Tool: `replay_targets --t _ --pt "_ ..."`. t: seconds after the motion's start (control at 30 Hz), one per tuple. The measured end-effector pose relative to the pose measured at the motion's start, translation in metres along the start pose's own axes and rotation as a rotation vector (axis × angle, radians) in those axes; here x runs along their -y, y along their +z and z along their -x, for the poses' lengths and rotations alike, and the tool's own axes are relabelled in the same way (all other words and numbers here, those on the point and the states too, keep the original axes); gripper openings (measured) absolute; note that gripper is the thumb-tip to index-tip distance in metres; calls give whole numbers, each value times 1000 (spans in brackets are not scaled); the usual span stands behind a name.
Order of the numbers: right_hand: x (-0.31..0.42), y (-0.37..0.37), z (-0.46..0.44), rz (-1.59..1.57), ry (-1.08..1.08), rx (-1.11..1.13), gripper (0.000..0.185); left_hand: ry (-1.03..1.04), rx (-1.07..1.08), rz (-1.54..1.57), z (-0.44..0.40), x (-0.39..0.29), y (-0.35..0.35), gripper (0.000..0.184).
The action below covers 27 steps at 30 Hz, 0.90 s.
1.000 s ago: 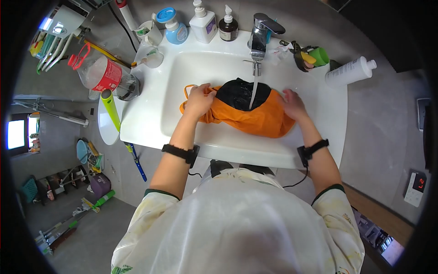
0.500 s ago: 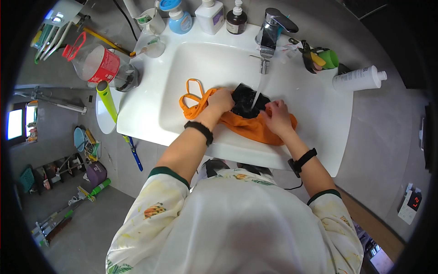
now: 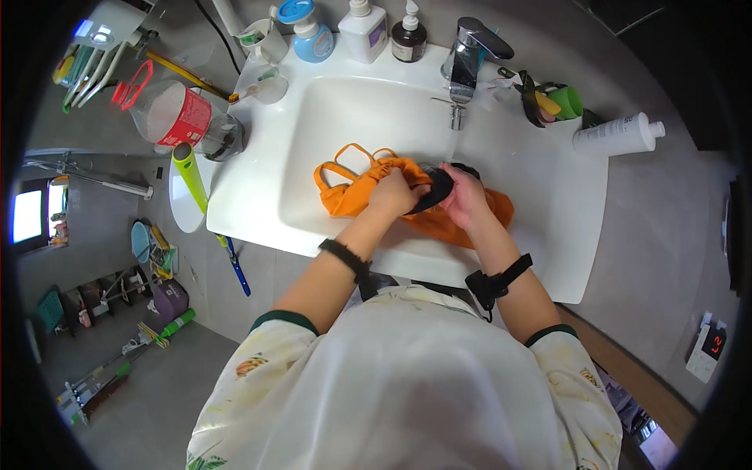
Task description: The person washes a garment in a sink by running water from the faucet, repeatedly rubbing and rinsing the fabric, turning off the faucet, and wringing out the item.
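Orange-and-black cloth (image 3: 432,226) held in white sink (image 3: 352,106), below faucet (image 3: 464,72). Bunched orange part gripped by curled fingers of left hand (image 3: 393,194); black part apparently pinched by right hand (image 3: 467,199), fingertips partly hidden.

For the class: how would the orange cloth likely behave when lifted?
The cloth would probably sag: it bunches in soft folds. Its thin straps may dangle. It may feel heavy, since water seems to run from the tap above.

Left hand (image 3: 394,193) hides part of 1 orange cloth (image 3: 345,200) (bottle label (image 3: 193,117) unreadable).
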State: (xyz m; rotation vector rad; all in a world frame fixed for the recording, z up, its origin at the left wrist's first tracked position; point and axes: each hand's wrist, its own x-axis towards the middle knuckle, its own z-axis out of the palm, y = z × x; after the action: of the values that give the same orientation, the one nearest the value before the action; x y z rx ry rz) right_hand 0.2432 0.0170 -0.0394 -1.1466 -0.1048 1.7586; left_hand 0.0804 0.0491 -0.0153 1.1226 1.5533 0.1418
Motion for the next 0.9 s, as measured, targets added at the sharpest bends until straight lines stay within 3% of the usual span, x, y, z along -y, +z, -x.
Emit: replay_targets --t 0.07,0.1,0.17,0.2,0.27,0.3,0.33,0.4,0.47,0.53,0.57,0.63,0.73,0.77,0.8,0.83,0.87,0.9 --pt "-3 10 5 -39 82 -11 27 194 30 -602 -16 4 8 33" --pt "-7 14 7 292 -104 -13 32 194 28 -599 -19 2 7 33" --pt "-4 13 19 994 -537 -109 43 183 -207 -481 -23 0 7 27" --pt "2 7 19 995 -538 -114 43 187 -204 -481 -22 5 9 27" --pt "24 -12 15 1471 -545 -339 37 453 -544 -182 -21 17 13 20" --pt "32 -14 16 1484 -479 -409 33 249 -164 227 -22 14 7 18" --pt "33 -21 13 1481 -475 -428 33 254 -147 222 -17 12 10 18" --pt "35 -31 3 922 -270 -590 29 133 -38 796 -1 7 12 18" --pt "38 -34 -5 754 -282 -613 25 142 1 768 4 6 9 19" --pt "36 -45 -28 -257 -146 -452 23 233 -14 436 2 16 7 27" --pt "33 -47 -33 -259 -145 -449 23 233 -17 433 -1 22 8 27" --pt "30 -31 -37 -263 -169 -335 24 482 -139 65 -8 34 11 45" --pt "27 6 -18 0 -192 -260 27 568 -219 -36 -14 39 22 56" --pt "20 15 -14 -4 -192 -261 27 552 -150 -3 -17 36 19 54" --pt "12 22 -10 231 -304 -278 30 532 -83 29 -21 33 17 53" --pt "10 26 -8 469 -415 -290 33 470 -149 -2 -25 31 14 49" --pt "13 25 -9 473 -417 -287 33 406 -215 -31 -29 28 10 45" --pt "17 20 -9 831 -493 -433 35 336 -282 -59 -33 28 7 43"
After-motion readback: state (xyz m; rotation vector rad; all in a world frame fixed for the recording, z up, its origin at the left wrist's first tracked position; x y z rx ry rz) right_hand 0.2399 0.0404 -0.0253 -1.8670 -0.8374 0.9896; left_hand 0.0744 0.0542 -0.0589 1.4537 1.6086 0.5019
